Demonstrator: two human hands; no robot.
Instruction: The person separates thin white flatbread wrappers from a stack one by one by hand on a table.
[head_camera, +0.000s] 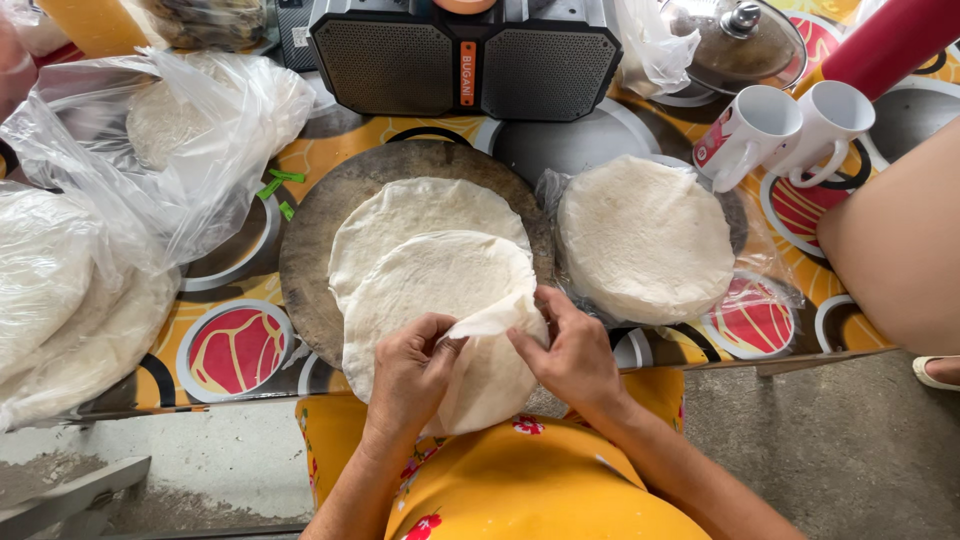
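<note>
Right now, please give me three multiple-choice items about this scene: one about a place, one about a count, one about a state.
1. Where is the stack of flatbreads in the open plastic bag?
A. right of the round wooden board
B. on the speaker
C. on the floor

2. How many white mugs stand at the upper right?
A. one
B. two
C. four

3. How is the thin flatbread held by the left hand and right hand?
A. rolled up tight
B. lying flat, untouched
C. folded over at its edge

Answers: 1 A, it lies beside the board's right rim. 2 B, two mugs stand together. 3 C, both hands pinch the folded edge.
</note>
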